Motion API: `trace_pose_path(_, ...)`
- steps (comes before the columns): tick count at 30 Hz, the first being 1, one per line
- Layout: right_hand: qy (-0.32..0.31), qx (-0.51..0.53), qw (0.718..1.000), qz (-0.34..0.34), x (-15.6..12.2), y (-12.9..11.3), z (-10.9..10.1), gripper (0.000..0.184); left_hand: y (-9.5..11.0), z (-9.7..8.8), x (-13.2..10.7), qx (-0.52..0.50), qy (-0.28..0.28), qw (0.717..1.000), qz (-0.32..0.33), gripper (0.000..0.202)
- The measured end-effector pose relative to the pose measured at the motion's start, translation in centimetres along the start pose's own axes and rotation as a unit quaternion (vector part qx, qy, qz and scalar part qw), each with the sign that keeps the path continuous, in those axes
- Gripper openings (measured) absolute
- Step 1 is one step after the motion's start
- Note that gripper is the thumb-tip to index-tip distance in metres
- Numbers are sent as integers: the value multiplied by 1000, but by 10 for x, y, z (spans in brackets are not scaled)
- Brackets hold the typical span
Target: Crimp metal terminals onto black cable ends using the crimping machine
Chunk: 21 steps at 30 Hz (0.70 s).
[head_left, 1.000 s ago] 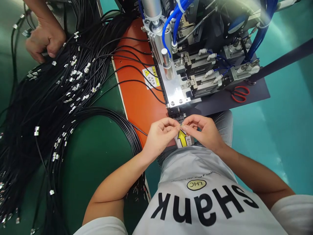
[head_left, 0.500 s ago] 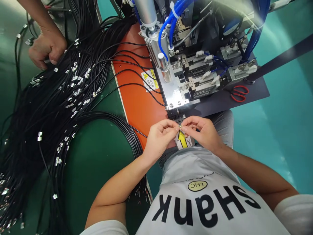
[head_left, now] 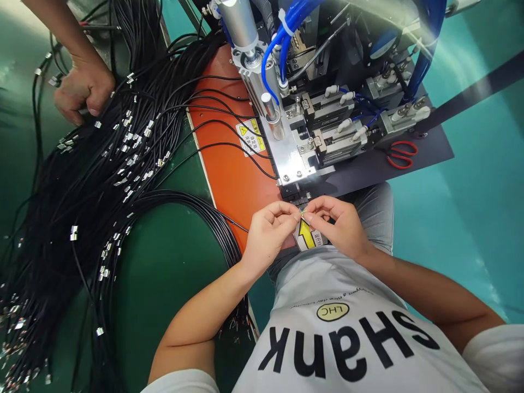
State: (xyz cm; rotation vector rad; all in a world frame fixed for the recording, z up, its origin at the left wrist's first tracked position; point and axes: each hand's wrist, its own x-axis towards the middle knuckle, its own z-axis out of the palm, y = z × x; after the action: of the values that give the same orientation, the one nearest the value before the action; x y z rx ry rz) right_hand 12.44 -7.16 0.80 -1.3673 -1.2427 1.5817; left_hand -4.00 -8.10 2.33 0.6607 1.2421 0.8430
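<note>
Both hands meet in front of my shirt, just below the near corner of the machine (head_left: 292, 164). My left hand (head_left: 270, 226) is closed in a pinch on a black cable (head_left: 235, 222), which enters it from the left; the stretch inside the hand is hidden. Thumb and forefinger of my right hand (head_left: 338, 221) pinch thin wires (head_left: 303, 213) at the cable's end, between the two sets of fingertips. The wires are too small to count. Beneath the fingers lies a label with a yellow arrow (head_left: 306, 236).
A heap of black cables (head_left: 94, 191) with silvery tags covers the green table (head_left: 172, 262) at left. Another person's hand (head_left: 85, 90) rests by it. Several cables cross the orange plate (head_left: 229, 174) into the machine. Red-handled scissors (head_left: 402, 154) lie at right.
My hands stay together at nearly the same place, with the fingertips shifting slightly on the wires. The view has moved a little, and the other person's hand remains by the heap.
</note>
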Motion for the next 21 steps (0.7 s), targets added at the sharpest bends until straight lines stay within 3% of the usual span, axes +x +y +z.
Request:
trace_pose_path(9,-12,-52,998,-16,2,-4,-14,11,1,0,-1,-2,-6,1000,-8,23)
trace_pose_path(17,-40,-108,987,-111,14,-8,-14,6,2,0,-1,22,-13,1000,-10,25)
trace_pose_path(19,-40,-112,985,-123,14,-9,-13,8,1,-1,-3,56,-5,998,24,22)
trace_pose_path(21,-51,-80,991,-93,8,-10,-14,10,-1,-2,-7,138,0,983,120,14)
